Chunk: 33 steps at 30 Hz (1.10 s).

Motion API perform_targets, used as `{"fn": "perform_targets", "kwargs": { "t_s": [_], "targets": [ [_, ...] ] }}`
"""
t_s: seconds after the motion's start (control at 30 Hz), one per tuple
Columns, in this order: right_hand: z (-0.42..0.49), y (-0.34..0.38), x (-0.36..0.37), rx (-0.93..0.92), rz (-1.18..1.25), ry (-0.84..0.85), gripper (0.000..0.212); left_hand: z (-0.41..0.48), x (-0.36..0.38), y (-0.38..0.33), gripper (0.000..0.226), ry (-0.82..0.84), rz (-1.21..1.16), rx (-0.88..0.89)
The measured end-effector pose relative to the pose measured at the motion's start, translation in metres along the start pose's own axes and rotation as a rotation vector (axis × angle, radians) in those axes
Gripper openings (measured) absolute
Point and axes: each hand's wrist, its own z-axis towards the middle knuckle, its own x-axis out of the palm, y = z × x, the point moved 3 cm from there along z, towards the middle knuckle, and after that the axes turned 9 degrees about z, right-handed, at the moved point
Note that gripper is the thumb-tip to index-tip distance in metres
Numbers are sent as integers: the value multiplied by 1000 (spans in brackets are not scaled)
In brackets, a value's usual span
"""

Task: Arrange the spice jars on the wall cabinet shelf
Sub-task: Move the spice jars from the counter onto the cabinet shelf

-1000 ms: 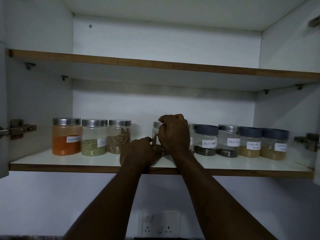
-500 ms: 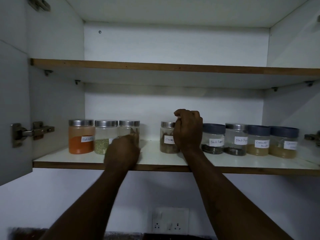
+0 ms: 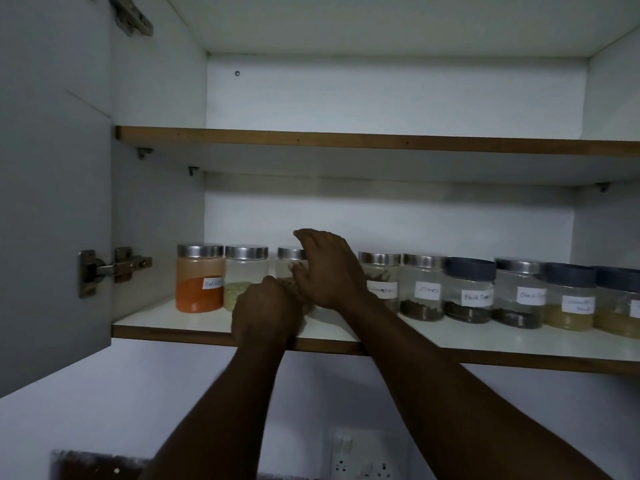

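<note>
Two right of the orange-powder steel-lidded jar [image 3: 199, 278], a clear steel-lidded jar [image 3: 290, 259] gets squared into line (my guess): right hand [image 3: 329, 271] grip apart, left hand [image 3: 266, 306] grip cannot tell.

I count 9 spice jars [image 3: 422, 287] in 1 row: 6 have silver lids [image 3: 246, 252] and 3 have dark lids [image 3: 470, 267]. The cabinet has 2 shelves, the lower shelf [image 3: 502, 341] and the upper shelf [image 3: 346, 142], and 3 support pegs [image 3: 143, 152] show under the upper one. There are 2 hinges [image 3: 116, 268] on the left side. 2 hands are up there, the left hand [image 3: 265, 308] and the right hand [image 3: 329, 271]. Below is 1 socket plate [image 3: 367, 455].
</note>
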Motion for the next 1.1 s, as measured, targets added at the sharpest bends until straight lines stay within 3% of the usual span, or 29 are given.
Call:
{"fn": "perform_targets", "kwargs": {
  "t_s": [0.1,0.3,0.43,0.7,0.83,1.0,1.1],
  "targets": [
    [6,3,19,32,-5,48,62,8,3,3,40,31,37,84],
    [6,-4,9,65,15,-131,40,32,19,8,62,138,69,194],
    [-1,-14,-2,113,-9,-262,21,36,29,7,90,224,76,281],
    [-6,-24,-10,181,4,-409,23,33,29,3,119,235,46,338],
    [-8,-25,-12,183,5,-387,24,34,31,4,102,211,47,336],
    [-8,-22,-15,138,24,-353,25,31,29,2,104,187,41,338],
    [-8,-18,-18,98,65,-374,30,31,28,4,90,171,30,298]
  ]
}}
